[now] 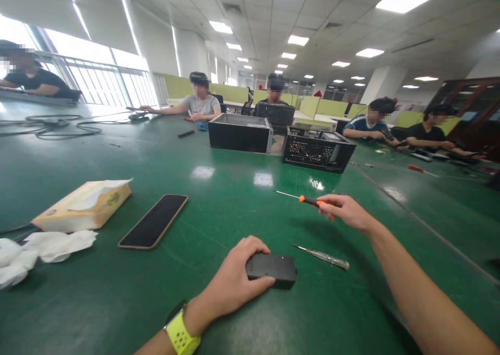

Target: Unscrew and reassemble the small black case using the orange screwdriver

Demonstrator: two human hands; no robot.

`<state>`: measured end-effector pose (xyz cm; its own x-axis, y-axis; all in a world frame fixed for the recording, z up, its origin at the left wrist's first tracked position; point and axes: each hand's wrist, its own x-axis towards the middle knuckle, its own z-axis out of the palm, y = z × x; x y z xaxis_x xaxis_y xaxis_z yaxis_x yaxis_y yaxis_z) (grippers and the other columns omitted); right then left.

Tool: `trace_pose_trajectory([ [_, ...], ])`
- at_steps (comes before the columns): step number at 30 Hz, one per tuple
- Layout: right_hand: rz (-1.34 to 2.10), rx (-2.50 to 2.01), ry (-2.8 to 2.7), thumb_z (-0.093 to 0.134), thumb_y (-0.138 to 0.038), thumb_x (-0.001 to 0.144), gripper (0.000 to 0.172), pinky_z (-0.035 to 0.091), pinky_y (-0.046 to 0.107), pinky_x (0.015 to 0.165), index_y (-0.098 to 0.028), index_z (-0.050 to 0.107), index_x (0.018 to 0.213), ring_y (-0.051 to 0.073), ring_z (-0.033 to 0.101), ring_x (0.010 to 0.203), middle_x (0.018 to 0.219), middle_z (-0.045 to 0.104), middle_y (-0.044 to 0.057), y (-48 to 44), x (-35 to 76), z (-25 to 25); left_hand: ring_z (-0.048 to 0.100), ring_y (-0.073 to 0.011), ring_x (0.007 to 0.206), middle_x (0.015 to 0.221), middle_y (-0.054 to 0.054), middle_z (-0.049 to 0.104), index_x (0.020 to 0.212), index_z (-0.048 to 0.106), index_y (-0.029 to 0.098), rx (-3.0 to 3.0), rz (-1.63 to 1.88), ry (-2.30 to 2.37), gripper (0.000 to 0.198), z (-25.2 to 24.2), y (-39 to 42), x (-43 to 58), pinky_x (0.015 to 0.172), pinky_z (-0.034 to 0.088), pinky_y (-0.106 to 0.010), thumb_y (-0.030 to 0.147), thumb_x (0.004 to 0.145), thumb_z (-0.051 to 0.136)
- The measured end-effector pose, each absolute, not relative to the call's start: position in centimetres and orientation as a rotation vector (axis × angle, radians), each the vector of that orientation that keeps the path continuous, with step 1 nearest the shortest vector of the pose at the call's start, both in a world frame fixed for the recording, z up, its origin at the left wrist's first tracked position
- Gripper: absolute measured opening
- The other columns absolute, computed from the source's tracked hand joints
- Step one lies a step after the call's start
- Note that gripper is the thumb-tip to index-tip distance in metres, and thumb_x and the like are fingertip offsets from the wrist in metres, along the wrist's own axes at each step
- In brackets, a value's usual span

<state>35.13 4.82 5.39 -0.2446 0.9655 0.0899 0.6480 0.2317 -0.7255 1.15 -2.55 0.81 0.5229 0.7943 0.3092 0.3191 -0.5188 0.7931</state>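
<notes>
Resting on the green table, a small black rectangular box [275,269] is gripped at its left end by my left hand [244,274], thumb on the near side and fingers on the far side. What the box is, I cannot make out. My right hand [344,209] is raised over the table and closed round the black and orange handle of a screwdriver [308,201], whose thin shaft points left. Between the two hands, to the right of the box, lies a second screwdriver [324,256] with a clear handle.
To the left are a smartphone [154,222], a tissue pack [84,206] and crumpled tissues [50,246]. Two computer cases [240,136] [318,152] stand farther back. An orange screwdriver [420,169] lies at right, cables [50,126] at far left. Several people sit around the table.
</notes>
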Motion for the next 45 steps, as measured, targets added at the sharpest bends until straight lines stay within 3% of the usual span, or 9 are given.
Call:
trace_pose_trajectory([
  [3,0.897,-1.392,-1.995,0.062,-0.055,0.084,0.047,0.042,0.027,0.055,-0.015,0.073,0.105,0.014,0.052,0.057,0.065,0.060,0.001,2.8,35.4,8.9,0.056,-0.0227,0.096,0.102,-0.003,0.059,0.101,0.059,0.021,2.085,0.911,0.894,0.034,0.6,-2.5,1.1,0.086,0.042,-0.034,0.016,0.073,0.076],
  [8,0.950,-1.369,-2.109,0.067,-0.049,0.083,0.037,0.038,0.024,0.053,-0.017,0.075,0.100,0.012,0.049,0.060,0.073,0.061,0.002,0.5,34.5,11.9,0.056,-0.0229,0.095,0.101,-0.003,0.060,0.102,0.060,0.021,2.124,0.908,0.909,0.031,0.8,-2.2,1.0,0.086,0.043,-0.035,0.021,0.075,0.076],
  [14,0.929,-1.376,-2.218,0.065,-0.050,0.083,0.035,0.042,0.027,0.061,-0.018,0.075,0.096,0.015,0.054,0.070,0.082,0.066,0.003,0.5,33.2,12.0,0.055,-0.0233,0.093,0.100,-0.003,0.061,0.101,0.061,0.021,2.191,0.890,0.917,0.029,0.9,-2.3,0.8,0.084,0.043,-0.036,0.026,0.077,0.077],
  [31,0.769,-1.377,-2.225,0.067,-0.046,0.083,0.031,0.049,0.027,0.066,-0.021,0.072,0.101,0.018,0.064,0.076,0.089,0.071,0.003,-1.6,31.5,13.0,0.055,-0.0244,0.096,0.103,-0.005,0.062,0.104,0.063,0.022,2.224,0.920,0.904,0.032,1.0,-2.4,0.8,0.086,0.045,-0.036,0.025,0.076,0.079],
  [33,0.611,-1.356,-2.253,0.068,-0.047,0.083,0.029,0.046,0.024,0.057,-0.021,0.072,0.097,0.015,0.061,0.066,0.080,0.070,0.002,-2.6,30.4,13.5,0.056,-0.0246,0.097,0.103,-0.005,0.062,0.105,0.063,0.022,2.230,0.923,0.890,0.032,1.0,-2.4,0.8,0.086,0.045,-0.037,0.028,0.077,0.078],
  [37,0.158,-1.380,-2.258,0.065,-0.052,0.084,0.041,0.029,0.024,0.044,-0.020,0.063,0.060,0.010,0.041,0.045,0.049,0.051,-0.003,-3.8,28.6,14.2,0.056,-0.0242,0.096,0.101,-0.005,0.062,0.104,0.063,0.022,2.231,0.925,0.873,0.033,1.0,-2.3,0.8,0.085,0.045,-0.036,0.031,0.077,0.080],
  [39,0.149,-1.343,-2.296,0.062,-0.048,0.088,0.033,0.033,0.024,0.047,-0.021,0.068,0.070,0.011,0.047,0.050,0.058,0.059,-0.001,-4.0,28.5,14.4,0.056,-0.0239,0.095,0.101,-0.004,0.062,0.104,0.063,0.022,2.234,0.927,0.875,0.033,1.0,-2.3,0.8,0.085,0.045,-0.036,0.031,0.077,0.080],
  [42,0.305,-1.196,-2.413,0.060,-0.039,0.090,0.023,0.045,0.026,0.061,-0.024,0.070,0.103,0.016,0.062,0.072,0.092,0.071,0.004,-3.9,28.8,14.6,0.055,-0.0238,0.095,0.100,-0.004,0.062,0.104,0.062,0.022,2.241,0.927,0.874,0.033,1.1,-2.3,0.8,0.084,0.045,-0.036,0.030,0.077,0.080],
  [45,0.165,-1.302,-2.336,0.061,-0.046,0.089,0.030,0.039,0.026,0.052,-0.020,0.072,0.077,0.014,0.055,0.054,0.063,0.065,0.002,-3.8,28.9,14.4,0.055,-0.0237,0.093,0.099,-0.004,0.062,0.102,0.063,0.021,2.240,0.927,0.880,0.032,1.2,-2.4,0.9,0.083,0.044,-0.035,0.031,0.077,0.080],
])
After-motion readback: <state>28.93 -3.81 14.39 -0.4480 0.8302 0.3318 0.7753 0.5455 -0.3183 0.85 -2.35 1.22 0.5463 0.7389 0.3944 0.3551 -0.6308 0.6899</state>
